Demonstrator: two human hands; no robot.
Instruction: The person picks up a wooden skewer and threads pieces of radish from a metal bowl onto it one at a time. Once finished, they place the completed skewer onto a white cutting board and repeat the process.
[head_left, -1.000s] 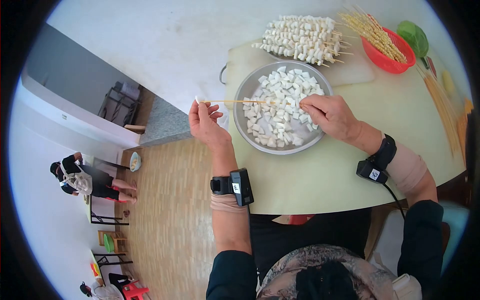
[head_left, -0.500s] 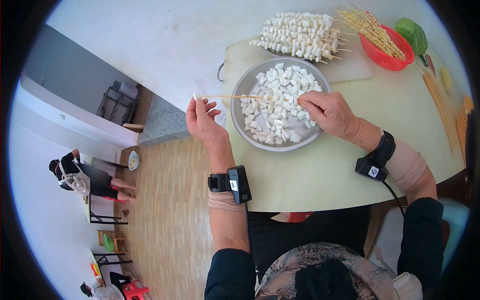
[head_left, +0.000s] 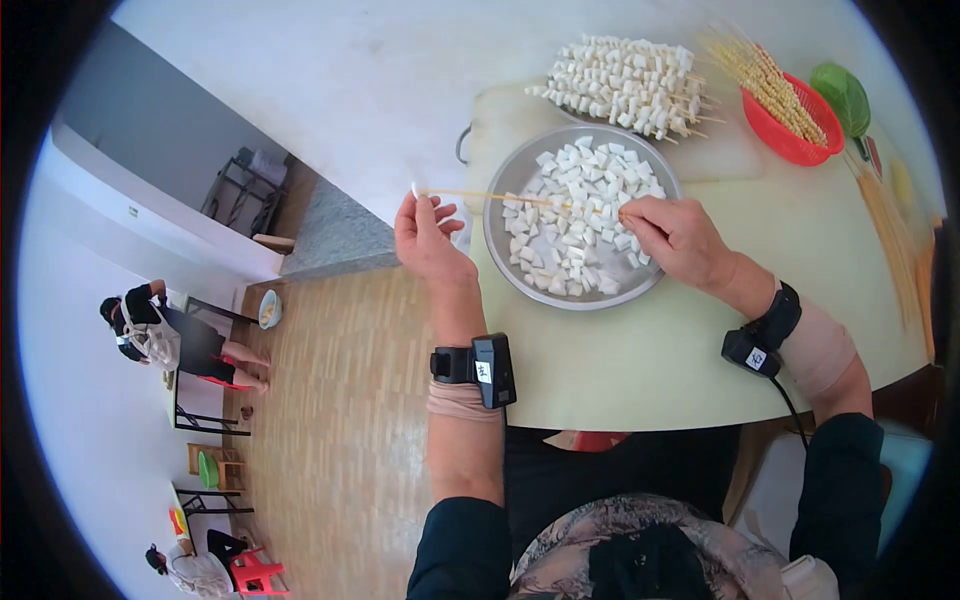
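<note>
My left hand [head_left: 437, 245] pinches a small white chunk [head_left: 415, 188] between thumb and fingertips, at the tip of a thin wooden skewer [head_left: 475, 194]. The skewer runs level across a round metal basin [head_left: 497, 254]. Its other end is gripped in my right hand [head_left: 680, 238], a closed fist above the basin's right side. Loose white cut chunks [head_left: 585, 235] cover much of the basin's bottom. My left hand is just outside the left rim.
Behind the basin, filled white skewers [head_left: 630, 85] are piled on a cutting board [head_left: 735, 165]. A red basket [head_left: 780, 130] holds beaded-looking skewers, beside a green leafy vegetable [head_left: 840, 95]. Bare sticks [head_left: 890, 240] lie at the right. Two people sit at tables far left.
The whole view has shifted, so the table and basin sit slightly further right and lower. Both hands keep nearly the same hold on the chunk and the skewer.
</note>
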